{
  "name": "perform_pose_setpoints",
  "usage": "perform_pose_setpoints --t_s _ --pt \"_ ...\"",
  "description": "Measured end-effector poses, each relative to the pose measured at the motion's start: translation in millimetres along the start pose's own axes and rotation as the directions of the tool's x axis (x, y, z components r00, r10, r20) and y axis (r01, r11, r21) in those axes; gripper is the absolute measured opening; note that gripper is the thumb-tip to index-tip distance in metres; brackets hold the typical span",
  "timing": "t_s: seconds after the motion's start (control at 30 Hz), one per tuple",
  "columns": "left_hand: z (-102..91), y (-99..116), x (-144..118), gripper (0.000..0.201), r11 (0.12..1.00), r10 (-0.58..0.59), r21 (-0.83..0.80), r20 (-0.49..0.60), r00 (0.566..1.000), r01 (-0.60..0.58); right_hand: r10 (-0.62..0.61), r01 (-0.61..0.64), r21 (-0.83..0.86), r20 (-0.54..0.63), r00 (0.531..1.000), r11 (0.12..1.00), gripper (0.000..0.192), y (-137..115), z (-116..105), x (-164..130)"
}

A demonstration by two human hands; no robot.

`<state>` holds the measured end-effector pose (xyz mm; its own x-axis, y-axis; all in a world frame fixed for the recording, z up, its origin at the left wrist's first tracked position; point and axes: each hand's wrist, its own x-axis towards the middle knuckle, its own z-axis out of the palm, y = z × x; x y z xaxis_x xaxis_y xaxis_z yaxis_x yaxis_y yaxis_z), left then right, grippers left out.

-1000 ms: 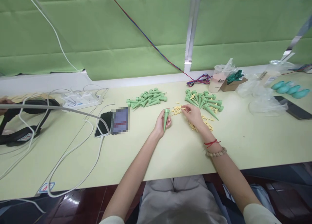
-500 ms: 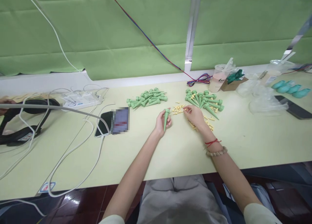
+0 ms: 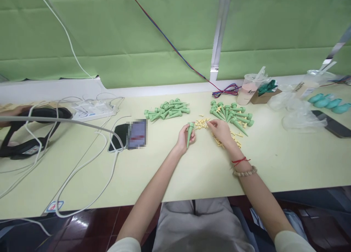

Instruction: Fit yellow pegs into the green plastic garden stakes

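We see the left hand (image 3: 185, 136) gripping a green spike (image 3: 189, 133), cap end up, tip pointing down twd the table (image 3: 192, 168). Right hand (image 3: 221, 130) has fingertips pressed together on what looks like a tiny yellow peg, just beside the yellow pegs (image 3: 201, 123) pile. Risk imo: peg is small, could slip from the pinch & drop among the loose ones. Spike sits just left of the right hand, not touching

A pale yellow-green tabletop (image 3: 192, 171) stretches before me. On it lie two heaps of green spikes (image 3: 168, 110) (image 3: 231, 115), scattered small yellow pieces (image 3: 201, 123), a phone (image 3: 128, 137), white cables (image 3: 90, 164), a power strip (image 3: 90, 109) and clear plastic bags (image 3: 298, 113).
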<state>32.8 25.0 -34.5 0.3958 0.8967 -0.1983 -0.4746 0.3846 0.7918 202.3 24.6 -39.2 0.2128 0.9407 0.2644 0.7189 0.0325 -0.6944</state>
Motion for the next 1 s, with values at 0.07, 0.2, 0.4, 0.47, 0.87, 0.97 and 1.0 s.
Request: perform_pose_setpoints --t_s 0.07,0.2,0.4,0.47,0.87,0.97,1.0 --pt "0.1 0 0 0.027 1.0 0.001 0.002 0.002 1.0 -0.001 0.006 -0.005 0.055 -0.026 1.0 0.998 0.031 -3 -1 0" --pt "-0.4 0 1 0.027 1.0 0.006 0.002 0.009 1.0 -0.006 0.049 -0.037 0.22 -0.052 0.997 0.975 0.035 -7 0 1" --pt "-2.9 2 0 0.03 1.0 0.022 -0.008 0.008 1.0 -0.022 0.119 -0.108 0.457 0.004 0.993 0.883 0.037 -9 0 2" --pt "-2.9 1 0 0.034 1.0 0.022 -0.011 0.001 1.0 -0.022 0.121 -0.119 0.514 0.028 0.992 0.85 0.036 -10 0 3" --pt "-0.5 -3 2 0.035 1.0 0.018 -0.024 -0.03 0.999 -0.019 0.053 -0.173 0.652 0.2 0.978 0.738 0.04 -12 2 -1" --pt "-0.5 -3 3 0.034 1.0 0.011 -0.029 -0.04 0.999 -0.012 0.065 -0.189 0.661 0.208 0.976 0.726 0.04 -11 3 0" --pt "-0.6 -3 4 0.034 0.999 0.009 -0.03 -0.043 0.999 -0.01 0.073 -0.19 0.655 0.202 0.977 0.731 0.039 -11 3 0"
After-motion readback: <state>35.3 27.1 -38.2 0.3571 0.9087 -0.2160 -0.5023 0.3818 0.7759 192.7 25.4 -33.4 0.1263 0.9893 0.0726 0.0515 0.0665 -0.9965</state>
